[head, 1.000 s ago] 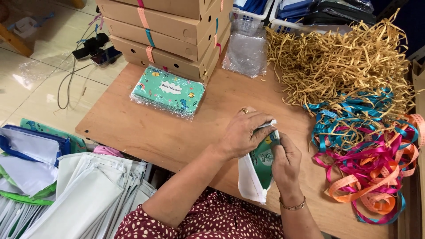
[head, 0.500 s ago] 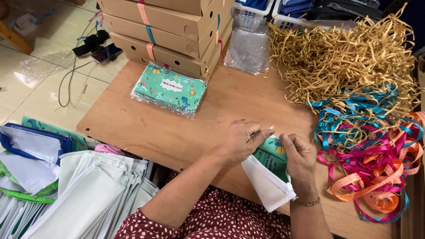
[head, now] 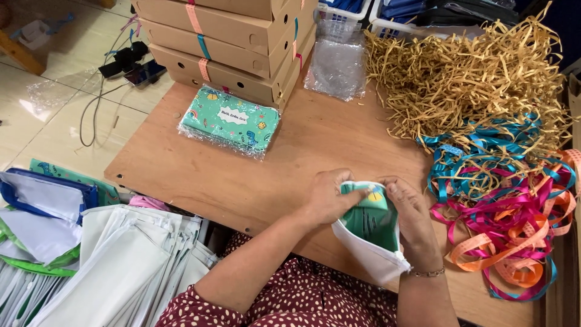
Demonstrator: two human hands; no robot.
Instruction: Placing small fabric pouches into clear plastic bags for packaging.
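Your left hand [head: 327, 200] and right hand [head: 414, 221] were both clamped on the pouch [head: 370, 233], pinching its open mouth near the counter's [head: 181, 175] front edge. Bare counter lay open to the left; ribbons [head: 508, 224] crowded the right edge, boxes [head: 236, 42] the back.

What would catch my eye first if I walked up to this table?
Probably the big heap of golden paper shred at the far right, with a tangle of teal, pink and orange ribbons spilling below it. Next, at the near edge, the left hand and right hand hold a green pouch halfway inside a white bag. Stacked cardboard boxes stand at the back.
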